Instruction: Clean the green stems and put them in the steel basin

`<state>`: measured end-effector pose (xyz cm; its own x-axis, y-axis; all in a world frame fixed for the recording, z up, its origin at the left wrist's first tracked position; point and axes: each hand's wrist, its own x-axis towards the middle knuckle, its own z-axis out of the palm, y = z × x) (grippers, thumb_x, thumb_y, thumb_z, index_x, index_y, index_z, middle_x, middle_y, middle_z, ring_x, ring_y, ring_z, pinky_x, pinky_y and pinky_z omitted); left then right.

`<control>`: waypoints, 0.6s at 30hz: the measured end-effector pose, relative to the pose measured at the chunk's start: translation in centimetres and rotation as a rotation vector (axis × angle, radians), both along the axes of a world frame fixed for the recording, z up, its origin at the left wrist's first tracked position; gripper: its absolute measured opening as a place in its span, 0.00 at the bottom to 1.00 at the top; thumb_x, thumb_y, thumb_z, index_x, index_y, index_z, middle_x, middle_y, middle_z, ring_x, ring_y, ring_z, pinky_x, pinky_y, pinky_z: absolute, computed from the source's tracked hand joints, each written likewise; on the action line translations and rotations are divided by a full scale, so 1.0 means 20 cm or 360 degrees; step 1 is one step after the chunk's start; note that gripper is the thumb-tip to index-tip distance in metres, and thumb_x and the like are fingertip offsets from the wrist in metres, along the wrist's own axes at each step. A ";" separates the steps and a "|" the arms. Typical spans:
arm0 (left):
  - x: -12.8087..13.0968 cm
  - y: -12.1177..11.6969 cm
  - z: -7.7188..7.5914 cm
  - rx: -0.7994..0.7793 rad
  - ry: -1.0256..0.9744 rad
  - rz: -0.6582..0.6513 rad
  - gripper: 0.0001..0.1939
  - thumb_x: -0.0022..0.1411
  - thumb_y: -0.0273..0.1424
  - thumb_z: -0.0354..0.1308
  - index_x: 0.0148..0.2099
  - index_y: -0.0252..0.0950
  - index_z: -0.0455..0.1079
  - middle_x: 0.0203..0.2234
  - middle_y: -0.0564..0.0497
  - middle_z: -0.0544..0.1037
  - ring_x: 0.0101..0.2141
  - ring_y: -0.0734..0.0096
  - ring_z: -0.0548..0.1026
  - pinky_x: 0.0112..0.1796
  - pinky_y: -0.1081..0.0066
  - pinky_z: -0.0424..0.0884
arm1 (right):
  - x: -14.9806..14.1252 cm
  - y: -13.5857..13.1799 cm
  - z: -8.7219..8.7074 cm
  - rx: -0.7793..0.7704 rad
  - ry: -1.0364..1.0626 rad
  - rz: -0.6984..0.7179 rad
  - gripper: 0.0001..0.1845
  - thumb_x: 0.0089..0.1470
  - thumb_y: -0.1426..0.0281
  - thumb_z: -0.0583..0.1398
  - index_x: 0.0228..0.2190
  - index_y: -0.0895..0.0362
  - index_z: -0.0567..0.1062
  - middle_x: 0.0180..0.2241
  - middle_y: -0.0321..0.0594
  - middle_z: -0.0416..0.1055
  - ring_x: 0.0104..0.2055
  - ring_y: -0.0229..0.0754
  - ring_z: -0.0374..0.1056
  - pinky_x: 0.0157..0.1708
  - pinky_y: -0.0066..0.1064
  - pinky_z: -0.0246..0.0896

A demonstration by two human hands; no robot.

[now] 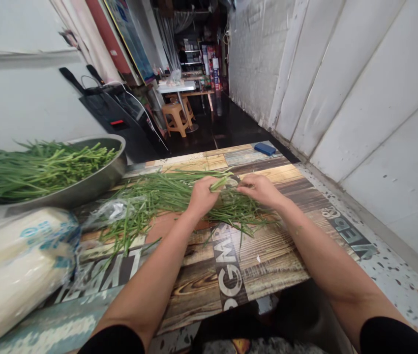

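My left hand point(204, 192) is wrapped around a small bunch of garlic chives point(221, 183), whose pale cut ends point to the right. Just right of those ends, my right hand point(258, 189) has thumb and fingertips pressed together in a pinch; whatever may be between them is too small to make out. Under and around both hands, loose chives point(168, 191) are spread across the wood-patterned table point(268, 246). A large metal bowl point(120, 160) heaped with more chives stands at the far left.
At the near left lies a plastic bag point(28, 265) of long white pieces. A crumpled clear bag point(116, 210) sits among the chives. A blue box point(265, 148) is at the table's far edge. White wall panels run along the right; stools point(174, 118) stand farther off.
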<state>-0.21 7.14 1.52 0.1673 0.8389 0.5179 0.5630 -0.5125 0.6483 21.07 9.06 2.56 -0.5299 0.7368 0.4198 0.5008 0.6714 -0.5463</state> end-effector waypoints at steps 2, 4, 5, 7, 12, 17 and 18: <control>0.01 0.00 0.00 0.0008 0.0123 -0.0142 0.09 0.56 0.28 0.55 0.35 0.37 0.77 0.35 0.49 0.79 0.38 0.67 0.74 0.43 0.69 0.68 | -0.02 -0.01 0.00 -0.0056 0.0025 -0.0035 0.09 0.54 0.69 0.59 0.26 0.58 0.76 0.25 0.36 0.70 0.29 0.36 0.63 0.31 0.27 0.54; 0.01 -0.01 -0.01 -0.0034 0.0272 -0.0211 0.12 0.55 0.25 0.53 0.37 0.39 0.77 0.36 0.49 0.80 0.38 0.66 0.74 0.43 0.68 0.67 | -0.04 -0.02 -0.01 -0.0075 0.0028 -0.0105 0.11 0.53 0.68 0.59 0.22 0.59 0.74 0.21 0.34 0.66 0.25 0.34 0.59 0.28 0.26 0.50; 0.02 -0.02 -0.01 -0.0060 0.0351 -0.0207 0.13 0.54 0.23 0.53 0.37 0.39 0.77 0.34 0.50 0.80 0.36 0.66 0.73 0.41 0.68 0.67 | -0.05 -0.03 -0.02 -0.0076 0.0022 -0.0144 0.12 0.53 0.68 0.59 0.20 0.59 0.73 0.19 0.33 0.64 0.24 0.34 0.57 0.27 0.26 0.48; 0.02 -0.02 -0.01 -0.0091 0.0465 -0.0152 0.15 0.52 0.21 0.53 0.37 0.39 0.78 0.30 0.50 0.79 0.32 0.66 0.72 0.37 0.69 0.67 | -0.06 -0.03 -0.02 -0.0091 0.0032 -0.0202 0.14 0.51 0.68 0.60 0.17 0.59 0.70 0.18 0.32 0.61 0.23 0.33 0.55 0.25 0.26 0.46; 0.02 -0.03 -0.01 -0.0065 0.0517 -0.0100 0.16 0.49 0.20 0.53 0.37 0.38 0.77 0.30 0.49 0.78 0.33 0.65 0.73 0.36 0.70 0.66 | -0.03 -0.01 0.00 -0.0392 0.0256 -0.0198 0.17 0.47 0.61 0.61 0.16 0.59 0.69 0.16 0.30 0.60 0.22 0.32 0.54 0.24 0.26 0.45; 0.01 -0.03 0.03 -0.0078 0.0401 -0.0101 0.16 0.48 0.19 0.51 0.36 0.36 0.76 0.31 0.50 0.80 0.34 0.67 0.74 0.37 0.72 0.66 | 0.06 0.03 0.00 -0.0572 0.0372 -0.0296 0.22 0.47 0.53 0.60 0.16 0.58 0.69 0.14 0.28 0.53 0.19 0.31 0.47 0.21 0.26 0.42; 0.00 -0.03 0.03 -0.0079 0.0362 -0.0065 0.14 0.49 0.20 0.51 0.34 0.36 0.76 0.30 0.51 0.79 0.32 0.68 0.74 0.36 0.73 0.66 | 0.08 0.05 -0.01 -0.0574 0.0403 -0.0372 0.22 0.47 0.52 0.59 0.18 0.59 0.71 0.14 0.28 0.54 0.18 0.31 0.47 0.20 0.26 0.42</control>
<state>-0.24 6.51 2.16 0.3094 0.8525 0.4213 0.6769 -0.5087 0.5320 22.64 9.98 2.43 -0.2479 0.9457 0.2103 0.4369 0.3029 -0.8470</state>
